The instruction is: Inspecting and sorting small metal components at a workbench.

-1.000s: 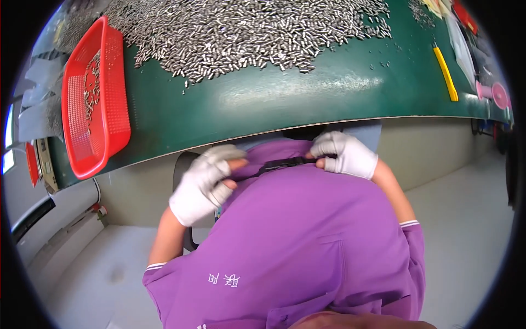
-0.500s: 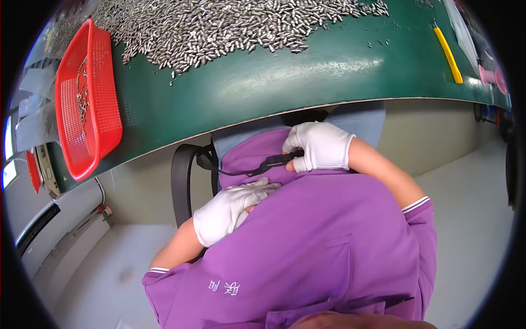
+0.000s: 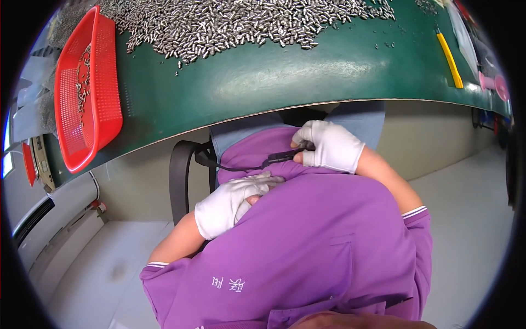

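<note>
My right hand (image 3: 329, 147), in a white fingerless glove, pinches the black plug end of a thin black cable (image 3: 241, 166) against my purple shirt (image 3: 323, 241) at belly height. The cable runs left toward the black chair armrest (image 3: 178, 178). My left hand (image 3: 233, 203), also gloved, presses on the shirt fabric just below the cable, fingers curled into the cloth. Both hands are below the edge of the green table (image 3: 285, 77), away from the parts on it.
A large heap of small silver metal pins (image 3: 241, 24) covers the far part of the table. A red plastic basket (image 3: 85, 90) with a few pins stands at the left. A yellow tool (image 3: 450, 59) and pink items (image 3: 493, 85) lie at the right.
My left hand slid down from the shirt's hem near the table edge onto my belly. My right hand moved left and closed on the cable plug. The view shifted slightly.
</note>
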Tool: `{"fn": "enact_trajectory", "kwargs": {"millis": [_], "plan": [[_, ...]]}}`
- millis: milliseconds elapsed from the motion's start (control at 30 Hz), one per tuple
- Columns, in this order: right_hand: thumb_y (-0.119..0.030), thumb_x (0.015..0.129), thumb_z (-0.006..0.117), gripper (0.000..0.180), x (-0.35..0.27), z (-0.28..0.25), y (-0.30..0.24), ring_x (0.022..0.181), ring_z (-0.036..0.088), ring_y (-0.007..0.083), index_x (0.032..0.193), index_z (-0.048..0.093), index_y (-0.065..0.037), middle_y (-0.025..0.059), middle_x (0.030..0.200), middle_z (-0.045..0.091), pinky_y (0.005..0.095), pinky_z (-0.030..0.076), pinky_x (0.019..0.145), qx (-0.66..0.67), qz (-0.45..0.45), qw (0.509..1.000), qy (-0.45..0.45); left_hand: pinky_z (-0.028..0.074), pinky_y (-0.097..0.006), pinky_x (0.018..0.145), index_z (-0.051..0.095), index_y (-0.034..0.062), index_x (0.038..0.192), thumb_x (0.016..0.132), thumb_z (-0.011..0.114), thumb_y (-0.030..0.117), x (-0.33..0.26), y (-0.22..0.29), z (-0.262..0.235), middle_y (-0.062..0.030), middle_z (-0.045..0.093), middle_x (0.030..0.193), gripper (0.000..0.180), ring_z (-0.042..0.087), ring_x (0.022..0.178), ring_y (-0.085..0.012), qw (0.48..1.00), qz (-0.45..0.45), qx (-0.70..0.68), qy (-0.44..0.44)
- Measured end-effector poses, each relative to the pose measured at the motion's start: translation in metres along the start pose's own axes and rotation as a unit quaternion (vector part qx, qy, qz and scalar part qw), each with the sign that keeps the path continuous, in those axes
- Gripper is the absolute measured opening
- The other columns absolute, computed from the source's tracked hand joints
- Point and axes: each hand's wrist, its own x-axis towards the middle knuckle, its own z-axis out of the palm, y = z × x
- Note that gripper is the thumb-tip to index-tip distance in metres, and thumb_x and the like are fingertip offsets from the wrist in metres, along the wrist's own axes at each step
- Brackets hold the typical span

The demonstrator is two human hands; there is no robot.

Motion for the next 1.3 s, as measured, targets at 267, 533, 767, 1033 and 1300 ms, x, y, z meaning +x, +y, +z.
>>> {"fn": "enact_trajectory", "kwargs": {"millis": [267,533,767,1033,1300], "plan": [[-0.021,0.081,0.061,0.025,-0.030,-0.011,0.028,0.085,0.061,0.0321,0.099,0.065,-0.005,0.0148,0.094,0.064,0.0397,0.049,0.077,-0.066,-0.085,0.994,0.029,0.038,-0.043,0.101,0.059,-0.0010,0.102,0.093,0.043,0.030,0.005,-0.003,0.002,-0.0198,0.058,0.117,0.036,0.055,0.111,-0.0338,1.000,0.018,0.009,-0.004],[-0.013,0.072,0.064,0.009,-0.026,-0.003,0.020,0.074,0.060,0.0250,0.081,0.064,-0.010,0.0039,0.081,0.064,0.0370,0.048,0.065,-0.260,-0.096,0.947,0.160,0.042,-0.040,0.097,0.060,-0.0009,0.099,0.094,0.043,0.035,0.013,-0.004,0.000,-0.0181,0.061,0.112,0.040,0.058,0.106,-0.0332,0.999,0.026,0.045,0.004],[-0.014,0.068,0.065,0.011,-0.026,0.011,0.023,0.068,0.058,0.0196,0.078,0.060,-0.015,-0.0011,0.073,0.060,0.0333,0.046,0.059,-0.316,-0.081,0.900,0.288,0.049,-0.032,0.074,0.064,0.0003,0.091,0.092,0.050,0.018,0.049,-0.001,-0.012,-0.0105,0.065,0.083,0.022,0.063,0.080,-0.0290,0.982,-0.099,0.059,0.153],[-0.015,0.065,0.065,0.015,-0.025,0.019,0.023,0.068,0.057,0.0184,0.079,0.059,-0.017,-0.0032,0.075,0.059,0.0329,0.045,0.058,-0.312,-0.072,0.882,0.347,0.049,-0.022,0.073,0.059,-0.0066,0.102,0.084,0.063,0.007,0.104,-0.037,-0.002,-0.0057,0.056,0.095,0.023,0.060,0.081,-0.0108,0.961,-0.274,-0.010,-0.039],[-0.013,0.065,0.067,0.013,-0.027,0.011,0.027,0.067,0.058,0.0211,0.077,0.060,-0.014,-0.0005,0.074,0.060,0.0343,0.046,0.059,-0.274,-0.086,0.907,0.307,0.048,-0.026,0.081,0.056,-0.0107,0.108,0.078,0.073,0.016,0.091,-0.050,0.020,-0.0117,0.062,0.101,0.043,0.061,0.090,-0.0154,0.925,-0.286,-0.230,0.100]]}}
